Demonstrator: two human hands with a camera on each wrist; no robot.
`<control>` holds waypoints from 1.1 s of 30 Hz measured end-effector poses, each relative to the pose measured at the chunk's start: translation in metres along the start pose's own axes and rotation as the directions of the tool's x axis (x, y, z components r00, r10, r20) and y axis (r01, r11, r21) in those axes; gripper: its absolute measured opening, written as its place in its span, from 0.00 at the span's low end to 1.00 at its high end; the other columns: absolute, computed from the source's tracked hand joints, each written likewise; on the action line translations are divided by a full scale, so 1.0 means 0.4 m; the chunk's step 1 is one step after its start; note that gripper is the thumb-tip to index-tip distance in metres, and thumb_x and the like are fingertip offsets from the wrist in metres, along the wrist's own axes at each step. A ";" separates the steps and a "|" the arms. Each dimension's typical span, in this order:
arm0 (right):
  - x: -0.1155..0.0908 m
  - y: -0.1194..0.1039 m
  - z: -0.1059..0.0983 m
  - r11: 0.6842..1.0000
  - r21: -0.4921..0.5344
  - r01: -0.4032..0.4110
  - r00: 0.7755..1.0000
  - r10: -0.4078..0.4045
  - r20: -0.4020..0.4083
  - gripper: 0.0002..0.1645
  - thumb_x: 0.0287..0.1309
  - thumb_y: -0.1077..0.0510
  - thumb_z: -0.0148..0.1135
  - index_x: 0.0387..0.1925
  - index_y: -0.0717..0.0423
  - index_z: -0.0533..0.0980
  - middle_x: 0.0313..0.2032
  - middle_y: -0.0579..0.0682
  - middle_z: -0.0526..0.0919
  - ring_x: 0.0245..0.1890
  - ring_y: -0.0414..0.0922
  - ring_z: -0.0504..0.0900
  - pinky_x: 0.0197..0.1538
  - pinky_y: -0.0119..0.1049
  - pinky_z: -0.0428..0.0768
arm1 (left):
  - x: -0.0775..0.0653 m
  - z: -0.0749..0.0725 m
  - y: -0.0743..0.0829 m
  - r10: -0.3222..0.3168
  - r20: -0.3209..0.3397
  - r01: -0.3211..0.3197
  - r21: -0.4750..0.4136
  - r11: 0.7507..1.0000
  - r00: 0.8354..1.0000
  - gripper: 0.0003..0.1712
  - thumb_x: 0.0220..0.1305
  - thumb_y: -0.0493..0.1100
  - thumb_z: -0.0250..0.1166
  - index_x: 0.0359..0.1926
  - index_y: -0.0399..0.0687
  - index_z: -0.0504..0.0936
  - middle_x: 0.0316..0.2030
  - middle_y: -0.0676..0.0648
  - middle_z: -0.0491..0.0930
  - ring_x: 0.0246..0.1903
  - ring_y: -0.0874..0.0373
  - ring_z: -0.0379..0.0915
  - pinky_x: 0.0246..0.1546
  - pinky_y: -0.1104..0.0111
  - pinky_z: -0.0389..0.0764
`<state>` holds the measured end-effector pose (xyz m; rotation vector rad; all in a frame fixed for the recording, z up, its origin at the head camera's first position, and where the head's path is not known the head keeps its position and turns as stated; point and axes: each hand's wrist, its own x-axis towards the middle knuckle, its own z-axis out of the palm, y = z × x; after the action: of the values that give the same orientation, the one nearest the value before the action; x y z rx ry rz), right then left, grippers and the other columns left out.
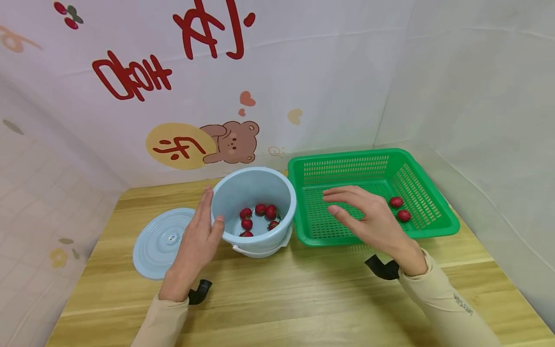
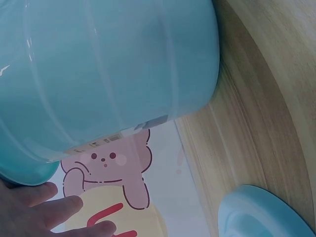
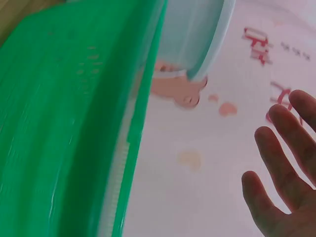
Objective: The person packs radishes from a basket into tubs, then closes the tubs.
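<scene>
A light blue bucket [image 1: 258, 243] stands upright on the table with several small red tomatoes [image 1: 270, 212] in it. My left hand [image 1: 197, 241] is at the bucket's left rim, its fingers extended along the outside and the thumb over the rim's edge; whether it presses on the rim I cannot tell. In the left wrist view its fingers [image 2: 59, 212] are spread beside the rim. Over the green basket [image 1: 331, 241] hovers my right hand [image 1: 373, 217], holding nothing. Its fingers [image 3: 276, 153] look apart and relaxed in the right wrist view. Two red tomatoes [image 1: 404, 215] lie at the basket's right side.
Left of the bucket a round light blue lid [image 1: 156, 246] lies on the wooden table [image 1: 277, 303], partly behind my left hand. The bucket's white handle [image 1: 260, 251] hangs down at its front. A printed cloth wall [image 1: 329, 62] rises behind the table.
</scene>
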<state>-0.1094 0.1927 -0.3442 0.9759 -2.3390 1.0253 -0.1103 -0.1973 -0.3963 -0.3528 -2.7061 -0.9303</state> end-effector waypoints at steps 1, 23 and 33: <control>-0.006 0.008 -0.010 1.000 -0.010 -0.010 1.000 0.010 0.004 0.20 0.62 0.66 0.70 0.54 0.49 0.85 0.57 0.45 0.85 0.59 0.45 0.81 0.61 0.26 0.73 | -0.001 -0.001 -0.001 0.000 -0.002 0.000 0.000 1.000 1.000 0.40 0.77 0.47 0.49 0.82 0.40 0.47 0.82 0.41 0.47 0.78 0.41 0.50 0.72 0.40 0.60; -0.114 0.193 -0.175 0.927 -0.289 -0.240 0.936 0.300 0.184 0.23 0.70 0.53 0.66 0.64 0.50 0.80 0.54 0.47 0.85 0.36 0.33 0.78 0.34 0.33 0.73 | -0.003 -0.003 0.001 -0.003 -0.003 0.003 -0.012 1.000 1.000 0.39 0.77 0.48 0.48 0.82 0.41 0.48 0.82 0.43 0.47 0.78 0.41 0.51 0.71 0.40 0.61; -0.128 0.252 -0.196 0.884 -0.338 -0.322 0.867 0.419 0.271 0.28 0.72 0.48 0.64 0.67 0.56 0.76 0.58 0.57 0.83 0.41 0.44 0.82 0.45 0.45 0.78 | -0.005 -0.006 0.004 -0.010 -0.003 0.010 -0.006 1.000 1.000 0.40 0.77 0.46 0.50 0.82 0.41 0.48 0.82 0.42 0.48 0.78 0.41 0.51 0.71 0.40 0.62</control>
<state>-0.1423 0.3233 -0.3717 0.6340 -2.9465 0.6525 -0.1076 -0.1979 -0.3943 -0.3391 -2.7056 -0.9409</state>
